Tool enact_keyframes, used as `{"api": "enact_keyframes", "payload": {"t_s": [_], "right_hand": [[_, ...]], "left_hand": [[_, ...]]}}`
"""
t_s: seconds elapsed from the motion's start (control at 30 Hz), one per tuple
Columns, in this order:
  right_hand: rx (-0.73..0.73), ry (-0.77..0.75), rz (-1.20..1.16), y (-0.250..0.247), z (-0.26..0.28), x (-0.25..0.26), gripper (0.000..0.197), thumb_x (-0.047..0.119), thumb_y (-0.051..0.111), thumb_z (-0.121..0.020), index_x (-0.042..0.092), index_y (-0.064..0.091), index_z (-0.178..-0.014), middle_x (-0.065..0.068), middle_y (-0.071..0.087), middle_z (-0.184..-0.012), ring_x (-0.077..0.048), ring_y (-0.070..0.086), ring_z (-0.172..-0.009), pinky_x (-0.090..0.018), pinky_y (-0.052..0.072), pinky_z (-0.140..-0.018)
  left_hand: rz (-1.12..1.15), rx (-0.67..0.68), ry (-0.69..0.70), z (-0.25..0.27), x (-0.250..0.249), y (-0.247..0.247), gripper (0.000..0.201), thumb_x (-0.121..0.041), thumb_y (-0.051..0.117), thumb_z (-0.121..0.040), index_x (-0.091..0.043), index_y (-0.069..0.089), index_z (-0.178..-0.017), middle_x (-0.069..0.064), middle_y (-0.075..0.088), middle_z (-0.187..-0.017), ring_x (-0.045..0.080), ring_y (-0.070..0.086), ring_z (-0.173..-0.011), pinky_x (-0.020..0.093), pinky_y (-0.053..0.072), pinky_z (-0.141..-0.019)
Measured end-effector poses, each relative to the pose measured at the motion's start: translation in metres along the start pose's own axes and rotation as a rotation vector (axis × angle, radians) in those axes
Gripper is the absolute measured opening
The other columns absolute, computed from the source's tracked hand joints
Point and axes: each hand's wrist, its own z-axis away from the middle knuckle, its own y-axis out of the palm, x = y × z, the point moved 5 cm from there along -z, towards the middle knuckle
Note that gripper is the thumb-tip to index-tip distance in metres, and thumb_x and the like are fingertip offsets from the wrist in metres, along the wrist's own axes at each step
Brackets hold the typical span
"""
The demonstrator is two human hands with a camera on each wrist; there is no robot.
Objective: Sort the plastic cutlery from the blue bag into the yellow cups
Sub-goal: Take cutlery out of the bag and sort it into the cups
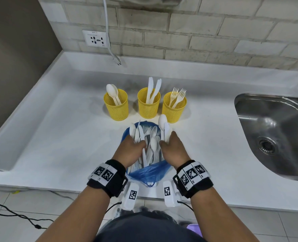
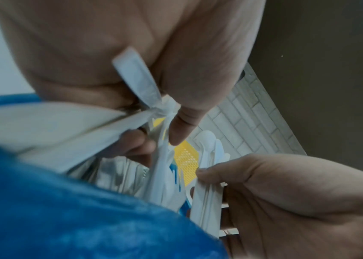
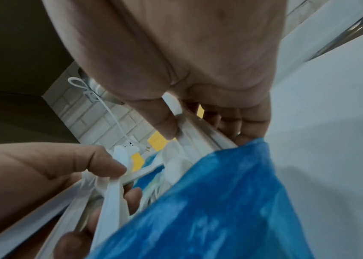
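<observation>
White plastic cutlery (image 1: 149,145) lies lengthwise in the blue bag (image 1: 150,173), heads toward the yellow cups (image 1: 148,103) (on the counter (image 1: 57,137)). Left hand (image 1: 130,151) grips several pieces; right hand (image 1: 172,151) pinches a spoon (image 1: 162,122) and another piece.

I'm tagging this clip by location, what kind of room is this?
Most likely a kitchen: a white countertop with a stainless steel sink set into it, a brick-pattern tiled wall behind, and a wall socket.

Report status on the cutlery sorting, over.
Left hand and right hand both grip cutlery in the blue bag. Yellow cups partly filled. Nothing in the way.
</observation>
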Motion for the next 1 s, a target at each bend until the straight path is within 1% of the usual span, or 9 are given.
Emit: {"api": "enact_keyframes", "payload": {"t_s": [0.07,0.2,0.37,0.47,0.53,0.63,0.73,0.87,1.0], "right_hand": [[0.001,0.037,-0.048,-0.002,-0.002,-0.001,0.021,0.017,0.052,-0.099,0.003,0.049,-0.114,-0.017,0.058,-0.116,-0.034,0.058,-0.110,-0.037,0.046,-0.094],[0.013,0.070,-0.017,-0.003,-0.006,0.001,0.027,0.021,0.047,-0.103,0.002,0.046,-0.122,-0.018,0.055,-0.123,-0.038,0.054,-0.117,-0.050,0.042,-0.105],[0.082,0.037,-0.255,-0.003,-0.003,0.011,0.032,0.023,0.049,-0.104,0.004,0.047,-0.129,-0.008,0.057,-0.119,-0.024,0.055,-0.111,-0.032,0.042,-0.092],[0.133,-0.027,-0.364,0.006,0.001,0.024,0.036,0.026,0.051,-0.101,0.015,0.053,-0.134,-0.003,0.065,-0.126,-0.021,0.060,-0.118,-0.036,0.046,-0.102],[0.181,-0.049,-0.447,0.013,0.004,0.032,0.035,0.024,0.052,-0.096,0.021,0.060,-0.130,-0.003,0.071,-0.121,-0.020,0.067,-0.115,-0.040,0.051,-0.103],[0.198,0.073,-0.686,0.016,0.006,0.033,0.031,0.013,0.053,-0.093,0.012,0.062,-0.124,-0.014,0.074,-0.115,-0.029,0.073,-0.102,-0.050,0.059,-0.091],[0.198,0.186,-0.843,0.019,0.008,0.033,0.032,0.012,0.049,-0.092,-0.003,0.063,-0.116,-0.022,0.068,-0.102,-0.031,0.069,-0.084,-0.039,0.058,-0.070],[0.165,0.203,-0.923,0.027,0.009,0.036,0.040,0.018,0.046,-0.069,0.001,0.069,-0.098,-0.021,0.066,-0.091,-0.032,0.065,-0.088,-0.043,0.052,-0.084],[0.239,0.234,-1.074,0.031,0.011,0.032,0.035,0.004,0.035,-0.088,0.000,0.068,-0.098,-0.018,0.067,-0.089,-0.026,0.068,-0.082,-0.038,0.053,-0.081]], "left_hand": [[-0.014,-0.027,0.001,0.000,0.001,-0.002,0.018,-0.025,0.060,-0.084,-0.008,0.056,-0.086,0.004,0.057,-0.071,0.020,0.054,-0.063,0.030,0.042,-0.061],[0.031,-0.072,0.059,-0.002,0.002,-0.007,0.037,-0.036,0.056,-0.081,-0.009,0.060,-0.105,0.000,0.064,-0.084,0.019,0.061,-0.076,0.030,0.046,-0.067],[0.091,-0.104,0.169,-0.004,-0.006,-0.004,0.027,-0.025,0.054,-0.091,-0.018,0.061,-0.116,0.001,0.069,-0.098,0.015,0.065,-0.087,0.030,0.047,-0.076],[0.134,-0.104,0.215,-0.005,-0.011,0.001,0.016,-0.018,0.054,-0.094,-0.014,0.062,-0.107,0.006,0.070,-0.081,0.014,0.066,-0.071,0.027,0.049,-0.069],[0.168,-0.091,0.249,-0.006,-0.014,0.006,0.017,-0.022,0.055,-0.093,-0.011,0.061,-0.106,0.001,0.069,-0.077,0.015,0.066,-0.071,0.026,0.049,-0.068],[0.232,-0.096,0.248,-0.009,-0.016,0.009,0.029,-0.027,0.057,-0.095,-0.020,0.058,-0.124,-0.008,0.072,-0.108,0.004,0.069,-0.097,0.020,0.052,-0.079],[0.192,-0.067,0.280,-0.008,-0.020,0.015,0.032,-0.024,0.059,-0.097,-0.024,0.059,-0.129,-0.010,0.071,-0.114,-0.004,0.067,-0.101,0.013,0.051,-0.082],[0.143,-0.029,0.309,-0.009,-0.018,0.020,0.039,-0.020,0.067,-0.093,-0.022,0.058,-0.131,-0.013,0.071,-0.112,-0.007,0.066,-0.102,0.008,0.048,-0.081],[0.173,-0.023,0.310,-0.010,-0.015,0.020,0.043,-0.024,0.072,-0.093,-0.023,0.054,-0.132,-0.013,0.070,-0.115,-0.006,0.066,-0.103,0.008,0.050,-0.081]]}}
